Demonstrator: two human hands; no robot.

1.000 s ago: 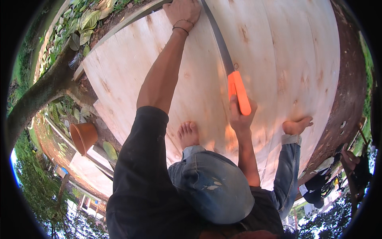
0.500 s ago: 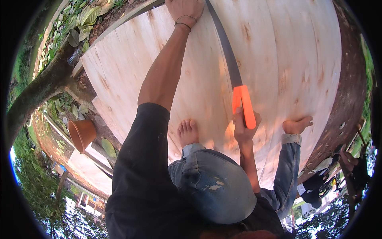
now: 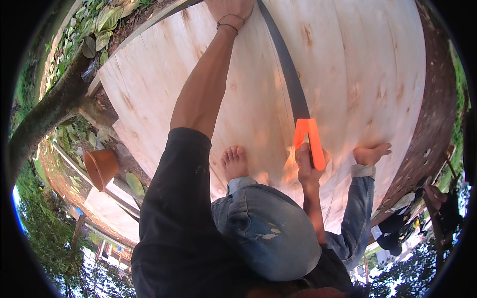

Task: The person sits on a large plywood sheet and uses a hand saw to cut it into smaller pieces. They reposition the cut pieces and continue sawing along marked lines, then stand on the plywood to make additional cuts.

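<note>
A large pale wooden board (image 3: pixel 367 69) with knots and lengthwise seams lies beneath me. In my right hand (image 3: pixel 305 171), fingers wrapped round its orange handle, is a handsaw (image 3: pixel 289 74). Its long dark blade stretches away from me across the board, beside a thin line on the wood; its far end runs out of the frame. My left hand (image 3: pixel 232 9) rests on the board at the top edge, just left of the blade. Its fingers are cut off by the frame. Both my bare feet stand on the board, the left foot (image 3: pixel 234 163) closer to the saw line.
At the left, a brown bucket (image 3: pixel 102 169) lies tipped on the soil near a thick tree branch (image 3: pixel 54 107). Leaves (image 3: pixel 110 20) cover the ground at the upper left. Dark items (image 3: pixel 392 238) are heaped at the lower right, past the board's edge.
My right hand has drawn the saw back toward me and slightly right. The left hand stays about where it was on the board.
</note>
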